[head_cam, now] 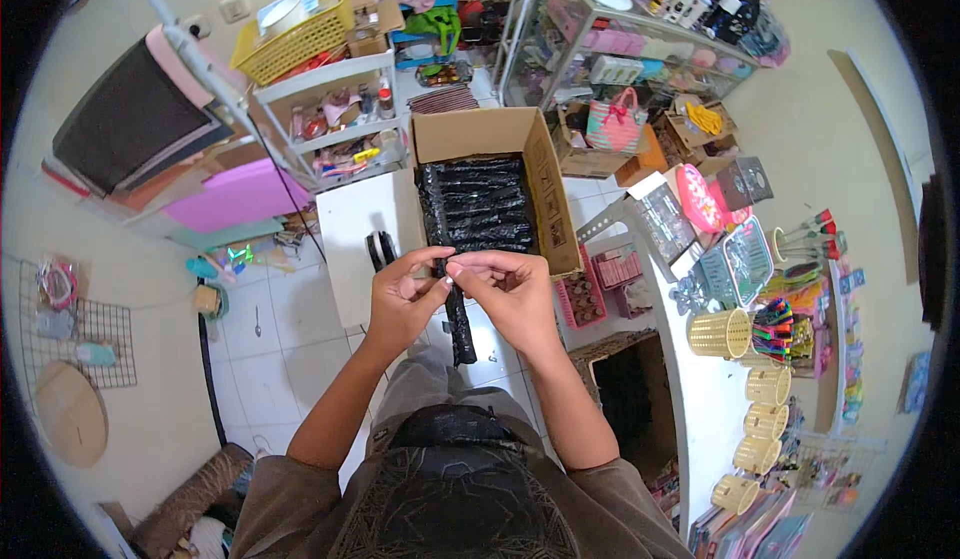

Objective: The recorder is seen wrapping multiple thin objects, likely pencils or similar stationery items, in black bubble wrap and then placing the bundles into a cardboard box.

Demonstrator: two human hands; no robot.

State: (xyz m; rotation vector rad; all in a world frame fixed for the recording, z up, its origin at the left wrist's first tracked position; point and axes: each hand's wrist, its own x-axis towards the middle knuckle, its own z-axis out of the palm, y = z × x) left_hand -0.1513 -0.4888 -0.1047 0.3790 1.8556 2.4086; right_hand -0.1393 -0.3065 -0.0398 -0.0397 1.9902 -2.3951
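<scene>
My left hand [405, 296] and my right hand [506, 292] meet at the fingertips, pinching a long, narrow bundle in black plastic [461, 334]. Its lower end hangs toward my legs. A small white bit shows between the fingertips; what it is cannot be told. Just beyond my hands stands an open cardboard box [480, 135]. Several glossy bundles wrapped in black plastic [484, 202] lie side by side in it, with another along its left side. Partly hidden by my hands is the near edge of the box.
Left of the box, a white tabletop [352, 221] carries a black and white roll [380, 250]. A white shelf rack [326, 82] and a glass display case [547, 56] stand behind. On my right, a white counter [709, 401] holds yellow baskets [718, 334]. A spoon [258, 321] lies on the tiled floor.
</scene>
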